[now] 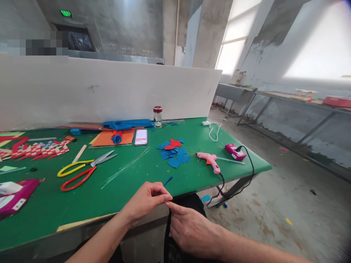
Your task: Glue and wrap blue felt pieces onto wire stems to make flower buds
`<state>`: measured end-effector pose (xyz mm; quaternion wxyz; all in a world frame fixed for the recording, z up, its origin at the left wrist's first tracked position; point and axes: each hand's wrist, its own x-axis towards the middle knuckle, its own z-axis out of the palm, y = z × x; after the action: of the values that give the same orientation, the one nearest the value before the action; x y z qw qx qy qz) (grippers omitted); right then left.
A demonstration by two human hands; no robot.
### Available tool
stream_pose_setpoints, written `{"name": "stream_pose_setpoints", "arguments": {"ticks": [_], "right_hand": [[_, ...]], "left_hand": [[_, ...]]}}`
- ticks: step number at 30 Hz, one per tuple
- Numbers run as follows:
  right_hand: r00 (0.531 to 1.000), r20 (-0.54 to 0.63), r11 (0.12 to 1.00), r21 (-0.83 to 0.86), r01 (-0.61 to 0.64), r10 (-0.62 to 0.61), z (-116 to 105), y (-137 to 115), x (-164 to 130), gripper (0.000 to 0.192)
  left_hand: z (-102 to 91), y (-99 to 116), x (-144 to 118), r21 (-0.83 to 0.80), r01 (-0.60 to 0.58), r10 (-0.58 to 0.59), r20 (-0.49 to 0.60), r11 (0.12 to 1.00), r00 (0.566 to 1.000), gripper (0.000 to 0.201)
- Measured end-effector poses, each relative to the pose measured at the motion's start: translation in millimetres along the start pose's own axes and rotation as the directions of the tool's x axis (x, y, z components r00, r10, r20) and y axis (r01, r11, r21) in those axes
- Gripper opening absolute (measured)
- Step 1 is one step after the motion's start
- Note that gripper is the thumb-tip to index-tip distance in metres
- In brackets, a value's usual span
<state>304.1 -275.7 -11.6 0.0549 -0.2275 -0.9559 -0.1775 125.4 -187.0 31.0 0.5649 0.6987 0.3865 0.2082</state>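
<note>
My left hand (153,197) is closed in a pinch at the table's front edge. From its fingertips rises a thin stem with a dark blue wrapped tip (168,180). My right hand (189,226) meets it from below, index fingertip against the left fingertips and the other fingers curled. What the right fingers grip, if anything, is hidden. Beyond the hands lies a loose pile of blue paper petals (173,162) with red petals (172,144) on top. A pink glue gun (210,160) rests to its right, and several thin wires (126,167) lie to its left.
Scissors (94,164) with yellow and red handles lie open on the green table (148,168). A red-lidded jar (157,117), a phone (141,137) and orange sheets (105,138) stand or lie farther back. The glue gun's black cord (253,160) hangs over the right edge. A white board (109,91) closes the back.
</note>
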Motion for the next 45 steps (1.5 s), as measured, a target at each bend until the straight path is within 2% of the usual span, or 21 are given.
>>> {"name": "stream_pose_setpoints", "arguments": {"ticks": [3,6,8,12,15,20,25,31,36,40,45], "right_hand": [[0.999,-0.026,0.999,0.017,0.038,-0.038,1.2,-1.1,-0.6,0.02],[0.996,-0.056,0.997,0.01,0.077,-0.076,0.6,-2.1,-1.0,0.019],[0.992,-0.081,0.996,0.004,0.094,-0.094,-0.7,-2.6,-1.2,0.019],[0.986,-0.126,0.994,-0.01,0.108,-0.109,-1.9,-3.7,-2.1,0.02],[0.988,-0.111,0.994,-0.019,0.106,-0.108,2.1,-5.5,-3.4,0.019],[0.994,-0.044,0.995,0.009,0.102,-0.102,11.7,-10.1,-5.7,0.021],[0.997,0.015,0.996,0.046,0.08,-0.081,10.5,-11.9,-5.7,0.017],[0.999,0.005,0.998,0.016,0.053,-0.053,9.9,-12.2,-5.8,0.018],[0.999,-0.017,0.999,-0.007,0.043,-0.043,12.0,-13.8,-7.2,0.02],[0.997,-0.064,0.999,-0.021,0.046,-0.048,11.0,-14.4,-6.9,0.021],[0.992,-0.114,0.999,-0.017,0.044,-0.045,8.6,-15.4,-6.6,0.022]], "left_hand": [[3.0,-1.4,1.3,-0.071,0.056,-0.056,-0.001,0.996,0.998,0.031],[6.1,-0.7,-0.5,-0.141,0.045,-0.043,0.02,0.989,0.999,0.03],[7.4,0.9,-3.4,-0.144,0.047,-0.04,0.052,0.988,0.998,0.029],[9.9,4.8,-9.5,-0.088,0.09,-0.08,0.113,0.992,0.99,0.042],[12.8,8.5,-12.6,-0.064,0.125,-0.114,0.154,0.99,0.981,0.05],[19.6,15.4,-16.4,-0.09,0.127,-0.103,0.238,0.988,0.966,0.037],[29.2,12.7,-17.3,-0.084,0.136,-0.124,0.137,0.987,0.983,0.03],[39.6,6.0,-15.3,-0.194,0.138,-0.132,0.042,0.971,0.99,0.033],[40.2,5.9,-15.8,-0.208,0.138,-0.126,0.067,0.968,0.99,0.041],[38.4,4.2,-16.4,-0.263,0.215,-0.19,0.119,0.941,0.975,0.047],[36.7,0.0,-16.6,-0.345,0.247,-0.202,0.161,0.905,0.966,0.044]]}}
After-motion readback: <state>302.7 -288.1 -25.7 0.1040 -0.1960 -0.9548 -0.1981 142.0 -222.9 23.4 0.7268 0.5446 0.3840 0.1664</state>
